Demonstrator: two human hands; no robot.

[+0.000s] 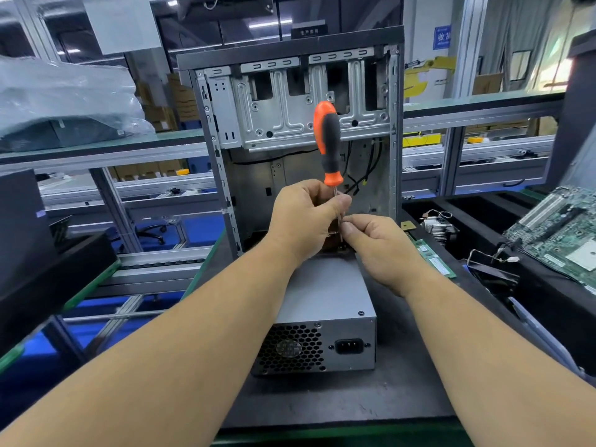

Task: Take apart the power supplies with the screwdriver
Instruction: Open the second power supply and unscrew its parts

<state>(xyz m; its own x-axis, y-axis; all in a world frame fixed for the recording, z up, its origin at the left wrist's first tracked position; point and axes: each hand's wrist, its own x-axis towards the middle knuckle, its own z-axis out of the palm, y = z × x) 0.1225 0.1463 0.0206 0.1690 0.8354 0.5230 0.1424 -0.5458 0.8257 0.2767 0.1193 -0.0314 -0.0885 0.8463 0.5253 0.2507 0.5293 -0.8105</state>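
Head view: a person works at a dark bench (403,375) with both bare arms stretched forward.
Power supply: the grey metal box (325,304) lies flat on the bench, its honeycomb fan grille and power socket facing the person.
Screwdriver: the orange-and-black tool (328,140) stands nearly upright over the far end of the power supply, handle up.
Left hand: it (303,217) is curled round the shaft just under the handle, thumb and fingers pinching it.
Right hand: it (375,243) pinches the lower shaft near the tip; what lies under its fingertips I cannot tell.
Computer case: the open steel chassis (290,124) stands upright just behind the power supply, holding drive cages at the top and loose black cables lower down.
Black tray: the tray (548,304) at right holds a green motherboard (561,233), a heatsink with fan (438,225) and thin wires.
Memory stick: a green module (435,258) lies beside the tray.
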